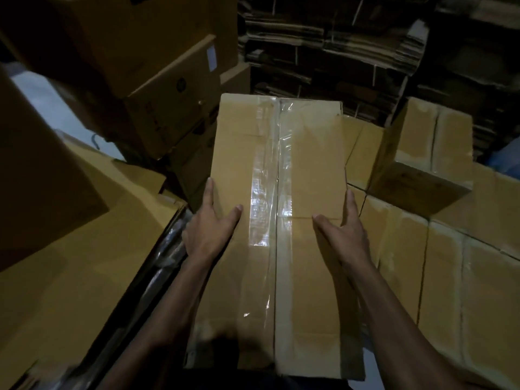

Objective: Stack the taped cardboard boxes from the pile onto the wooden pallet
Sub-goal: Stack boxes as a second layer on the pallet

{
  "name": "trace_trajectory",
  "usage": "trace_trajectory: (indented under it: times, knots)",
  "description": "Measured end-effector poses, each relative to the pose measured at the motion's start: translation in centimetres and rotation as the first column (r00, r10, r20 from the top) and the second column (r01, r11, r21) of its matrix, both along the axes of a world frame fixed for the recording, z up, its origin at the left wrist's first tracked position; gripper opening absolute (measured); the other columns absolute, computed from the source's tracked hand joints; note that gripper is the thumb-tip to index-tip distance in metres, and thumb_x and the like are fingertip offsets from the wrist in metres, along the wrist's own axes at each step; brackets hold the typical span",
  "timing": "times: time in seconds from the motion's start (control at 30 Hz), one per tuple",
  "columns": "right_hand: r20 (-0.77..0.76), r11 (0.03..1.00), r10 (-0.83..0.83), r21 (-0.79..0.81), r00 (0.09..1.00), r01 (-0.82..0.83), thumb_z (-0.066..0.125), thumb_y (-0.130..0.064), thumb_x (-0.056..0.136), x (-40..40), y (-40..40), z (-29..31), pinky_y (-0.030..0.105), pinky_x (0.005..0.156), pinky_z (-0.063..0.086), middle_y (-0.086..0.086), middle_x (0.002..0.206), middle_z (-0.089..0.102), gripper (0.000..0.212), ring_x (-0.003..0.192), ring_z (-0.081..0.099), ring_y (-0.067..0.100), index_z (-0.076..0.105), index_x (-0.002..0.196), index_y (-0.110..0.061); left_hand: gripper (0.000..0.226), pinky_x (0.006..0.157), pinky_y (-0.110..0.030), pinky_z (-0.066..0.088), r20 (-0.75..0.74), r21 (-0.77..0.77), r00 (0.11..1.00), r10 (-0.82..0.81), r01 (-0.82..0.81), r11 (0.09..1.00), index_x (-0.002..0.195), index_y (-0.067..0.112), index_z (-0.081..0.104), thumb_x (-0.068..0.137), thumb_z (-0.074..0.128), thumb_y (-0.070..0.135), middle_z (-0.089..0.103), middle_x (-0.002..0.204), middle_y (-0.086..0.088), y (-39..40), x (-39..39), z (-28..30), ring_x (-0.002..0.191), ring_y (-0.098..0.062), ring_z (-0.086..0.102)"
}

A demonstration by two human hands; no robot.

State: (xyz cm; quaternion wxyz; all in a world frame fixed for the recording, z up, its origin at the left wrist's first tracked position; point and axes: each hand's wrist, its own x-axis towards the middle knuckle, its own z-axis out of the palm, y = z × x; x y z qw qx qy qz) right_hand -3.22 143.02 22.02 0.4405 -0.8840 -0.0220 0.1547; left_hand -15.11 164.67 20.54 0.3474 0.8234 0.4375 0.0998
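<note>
Dim storeroom; flattened cardboard stacks behind taped boxes.

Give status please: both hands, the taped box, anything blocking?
Left hand and right hand grip the taped box by its long sides, thumbs on top. Tilted small box sits on the stacked boxes at right. Pallet not visible.
</note>
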Motion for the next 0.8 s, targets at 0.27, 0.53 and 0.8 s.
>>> trace_trajectory:
  times: [0.27, 0.53, 0.8]
  knots:
    - [0.008, 0.994, -0.111, -0.001, 0.994, 0.111, 0.068, -0.050, 0.088, 4.1, 7.9, 0.6, 0.047, 0.109, 0.031, 0.002, 0.161, 0.030, 0.093, 0.144, 0.030, 0.036, 0.005, 0.156, -0.046, 0.086, 0.101, -0.049, 0.042, -0.009, -0.029, 0.993, -0.122, 0.121, 0.992, 0.152, 0.049, -0.001, 0.087, 0.054, 0.065, 0.055, 0.138, -0.012, 9.4, 6.9, 0.3, 0.122, -0.039, 0.052]
    - [-0.029, 0.969, -0.246, -0.038, 0.969, 0.245, 0.066, -0.055, 0.087, 13.0, 12.3, -2.5, 0.054, 0.110, 0.036, 0.004, 0.158, 0.035, 0.094, 0.140, 0.035, 0.035, 0.001, 0.154, -0.050, 0.085, 0.103, -0.051, 0.035, -0.056, -0.020, 0.967, -0.249, 0.248, 0.969, 0.153, 0.047, 0.000, 0.088, 0.053, 0.065, 0.052, 0.142, -0.010, 14.7, 18.5, -1.7, 0.125, -0.040, 0.049]
    - [-0.053, 0.932, -0.361, -0.033, 0.931, 0.360, 0.062, -0.058, 0.087, 25.5, 15.9, -3.2, 0.052, 0.108, 0.038, 0.004, 0.155, 0.040, 0.090, 0.137, 0.041, 0.035, 0.001, 0.154, -0.051, 0.083, 0.103, -0.049, 0.036, -0.080, -0.022, 0.942, -0.327, 0.326, 0.945, 0.152, 0.048, 0.005, 0.087, 0.054, 0.063, 0.053, 0.142, -0.008, 18.6, 34.4, -1.6, 0.125, -0.039, 0.051]
